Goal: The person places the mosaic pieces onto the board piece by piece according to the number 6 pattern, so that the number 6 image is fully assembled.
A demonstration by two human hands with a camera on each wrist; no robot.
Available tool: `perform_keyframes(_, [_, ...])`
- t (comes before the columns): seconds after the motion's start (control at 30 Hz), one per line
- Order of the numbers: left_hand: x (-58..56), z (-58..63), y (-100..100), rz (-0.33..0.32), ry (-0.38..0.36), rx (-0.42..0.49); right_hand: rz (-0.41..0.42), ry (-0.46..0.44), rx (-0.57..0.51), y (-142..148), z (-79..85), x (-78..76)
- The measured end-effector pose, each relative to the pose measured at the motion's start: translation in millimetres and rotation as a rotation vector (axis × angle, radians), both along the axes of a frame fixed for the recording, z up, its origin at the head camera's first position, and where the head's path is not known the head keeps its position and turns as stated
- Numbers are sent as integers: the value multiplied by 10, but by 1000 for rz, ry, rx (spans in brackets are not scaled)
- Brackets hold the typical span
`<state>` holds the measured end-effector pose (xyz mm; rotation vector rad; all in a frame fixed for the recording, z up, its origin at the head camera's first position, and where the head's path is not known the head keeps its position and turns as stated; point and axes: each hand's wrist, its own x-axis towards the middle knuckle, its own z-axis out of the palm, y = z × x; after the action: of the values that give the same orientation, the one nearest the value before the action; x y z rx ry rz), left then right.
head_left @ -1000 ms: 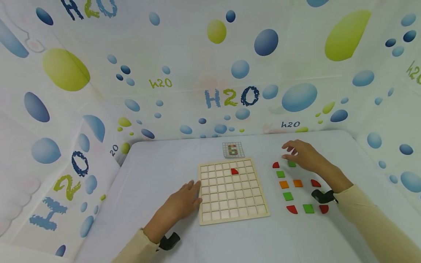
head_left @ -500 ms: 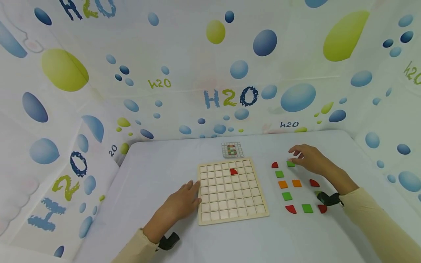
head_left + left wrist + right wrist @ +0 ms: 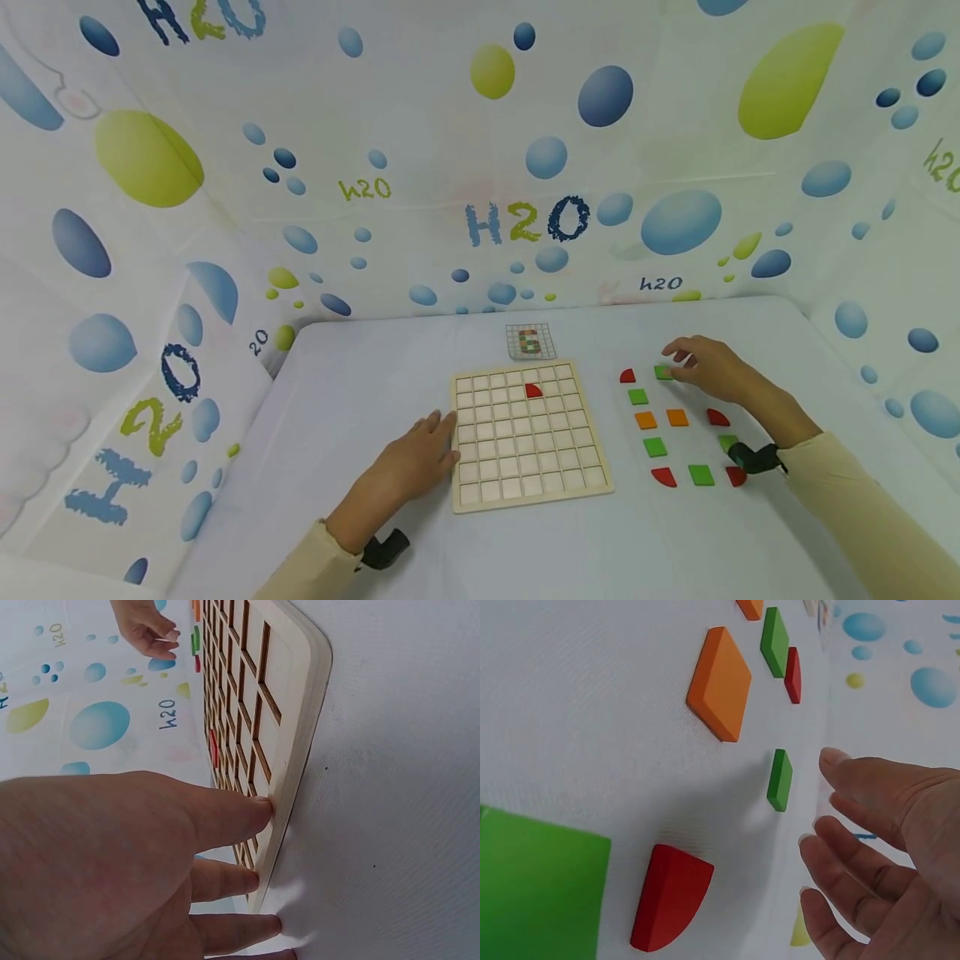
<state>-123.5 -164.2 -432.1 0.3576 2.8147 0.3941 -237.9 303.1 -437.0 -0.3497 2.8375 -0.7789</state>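
Note:
A wooden grid board (image 3: 528, 437) lies on the white table, with one red quarter-circle tile (image 3: 533, 391) in an upper cell. Fingers of my left hand (image 3: 417, 458) touch the board's left edge; the left wrist view shows thumb and fingertips against its rim (image 3: 281, 776). My right hand (image 3: 708, 367) hovers over the far end of the loose tiles, fingers loosely bent and holding nothing. Nearest to it is a green square tile (image 3: 663, 372). In the right wrist view this green tile (image 3: 780, 780) lies flat, apart from the fingertips.
Several loose tiles lie right of the board, among them an orange square (image 3: 677, 417), a red quarter circle (image 3: 663, 477) and a green square (image 3: 701, 475). A small pattern card (image 3: 531, 342) with a coloured figure lies behind the board. A bubble-printed curtain (image 3: 420, 167) surrounds the table.
My right hand has shifted a little to the right and lower, beside the far green tile. My left hand stays at the board's edge. The tiles have not moved.

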Motion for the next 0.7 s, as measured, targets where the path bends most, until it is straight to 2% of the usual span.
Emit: perform_keyframes(0.7, [-13, -20, 10, 18, 5, -8, 40, -16, 23, 47, -116, -3])
